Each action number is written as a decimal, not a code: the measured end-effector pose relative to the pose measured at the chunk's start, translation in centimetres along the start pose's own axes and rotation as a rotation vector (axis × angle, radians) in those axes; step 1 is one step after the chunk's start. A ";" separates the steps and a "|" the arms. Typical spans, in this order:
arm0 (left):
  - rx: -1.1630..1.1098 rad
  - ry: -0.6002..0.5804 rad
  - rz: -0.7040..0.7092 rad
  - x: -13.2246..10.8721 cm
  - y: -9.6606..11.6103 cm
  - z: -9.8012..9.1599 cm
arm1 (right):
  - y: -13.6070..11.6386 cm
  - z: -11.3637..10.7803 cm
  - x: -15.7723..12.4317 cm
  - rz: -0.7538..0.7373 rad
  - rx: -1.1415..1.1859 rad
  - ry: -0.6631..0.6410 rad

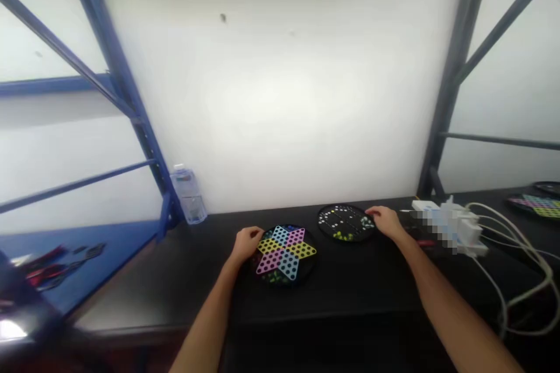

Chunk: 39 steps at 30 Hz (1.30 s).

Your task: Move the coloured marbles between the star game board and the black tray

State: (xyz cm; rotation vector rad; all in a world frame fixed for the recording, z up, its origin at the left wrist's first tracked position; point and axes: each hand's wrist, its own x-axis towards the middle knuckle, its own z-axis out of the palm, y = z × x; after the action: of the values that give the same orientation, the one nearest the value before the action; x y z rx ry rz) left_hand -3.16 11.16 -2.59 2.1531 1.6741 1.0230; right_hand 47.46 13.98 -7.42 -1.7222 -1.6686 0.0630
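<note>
A round black Chinese checkers board (290, 250) with a star of blue, pink and yellow points lies on the black table. Dark coloured pieces sit in the pockets around its star. My left hand (249, 243) is closed at the board's upper left rim, fingertips partly hidden. Farther back and to the right rests a second round black board (343, 222), holding white pieces and a group of yellow pieces (343, 236). My right hand (385, 221) pinches at that board's right rim, beside a cluster of pale pieces (366, 222).
A clear plastic bottle (189, 195) stands by the blue rack post at the left. White power strips and plugs (459, 224), with looping cables (531, 280), lie right of my right hand. Another star board (540, 205) is at far right. Red-handled tools (48, 268) lie at left.
</note>
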 end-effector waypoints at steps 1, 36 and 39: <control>0.000 -0.002 -0.002 0.0 0.0 0.0 | 0.0 0.0 0.0 -0.018 -0.001 -0.012; 0.001 -0.003 0.021 0.1 -0.3 0.1 | -2.9 0.8 -1.0 -0.086 -0.042 0.084; -0.001 0.019 0.035 0.3 -0.8 0.3 | -3.5 1.0 -1.2 -0.093 -0.043 0.070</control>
State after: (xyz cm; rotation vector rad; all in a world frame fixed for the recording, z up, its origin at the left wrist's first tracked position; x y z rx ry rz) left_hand -3.55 11.74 -3.11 2.1858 1.6491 1.0572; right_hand 43.80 13.05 -6.85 -1.6570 -1.7070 -0.0761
